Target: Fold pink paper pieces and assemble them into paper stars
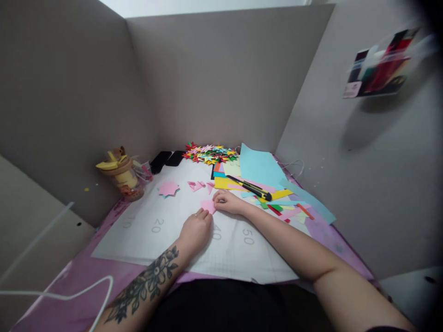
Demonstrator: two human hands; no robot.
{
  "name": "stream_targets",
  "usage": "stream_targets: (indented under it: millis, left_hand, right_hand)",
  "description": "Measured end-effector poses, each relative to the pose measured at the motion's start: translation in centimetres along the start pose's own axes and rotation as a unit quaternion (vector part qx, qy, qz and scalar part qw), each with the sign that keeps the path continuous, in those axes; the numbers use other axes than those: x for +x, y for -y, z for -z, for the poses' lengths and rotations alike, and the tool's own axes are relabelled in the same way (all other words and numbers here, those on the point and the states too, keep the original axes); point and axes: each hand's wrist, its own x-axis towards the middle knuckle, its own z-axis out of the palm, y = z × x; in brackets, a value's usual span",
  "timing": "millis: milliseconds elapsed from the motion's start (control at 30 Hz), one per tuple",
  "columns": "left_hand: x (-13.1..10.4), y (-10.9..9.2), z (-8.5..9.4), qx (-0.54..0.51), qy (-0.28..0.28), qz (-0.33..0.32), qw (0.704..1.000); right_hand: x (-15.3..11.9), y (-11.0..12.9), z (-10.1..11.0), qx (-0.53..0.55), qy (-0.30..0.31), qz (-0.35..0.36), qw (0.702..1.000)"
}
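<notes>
A small piece of pink paper [207, 205] lies on the white sheet between my hands. My left hand [197, 228] is at its lower left edge, fingers together and pressing it against the sheet. At the paper's right edge, my right hand [226, 202] pinches it between thumb and fingertips. Just beyond are several small folded pink pieces [197, 186]. To the left lies a stack of star-shaped paper [168, 188], pink on top with blue points showing beneath. A yellow and black utility knife [249, 187] rests on coloured paper beyond my right hand.
Finished paper stars [211, 153] are heaped at the back. Blue sheets [261, 168] and scattered paper strips [290, 207] cover the right side. A lidded cup [122, 177] and two black phones [168, 159] stand or lie at left. Grey partitions [221, 78] enclose the table.
</notes>
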Motion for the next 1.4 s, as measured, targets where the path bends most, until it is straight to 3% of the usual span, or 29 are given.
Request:
stream_targets:
  millis: [300, 600, 1133, 1300, 1400]
  left_hand:
    - [0.1, -0.5, 1.1, 0.025, 0.055, 0.031, 0.998]
    - [0.1, -0.5, 0.6, 0.04, 0.041, 0.041, 0.997]
    - [0.4, -0.7, 0.6, 0.061, 0.069, 0.041, 0.995]
    - [0.3, -0.7, 0.9, 0.064, 0.067, 0.035, 0.995]
    - [0.3, -0.8, 1.1, 0.064, 0.07, 0.043, 0.995]
  right_hand:
    - [0.7, 0.3, -1.2, -0.063, -0.032, -0.066, 0.995]
    - [0.6, 0.8, -1.5, -0.093, -0.041, -0.069, 0.992]
    - [0.0, 1.2, -1.7, -0.152, -0.046, -0.081, 0.984]
    - [-0.8, 0.7, -0.8, -0.197, -0.102, -0.159, 0.962]
    - [-1.2, 0.5, -0.4, -0.202, -0.151, -0.125, 0.96]
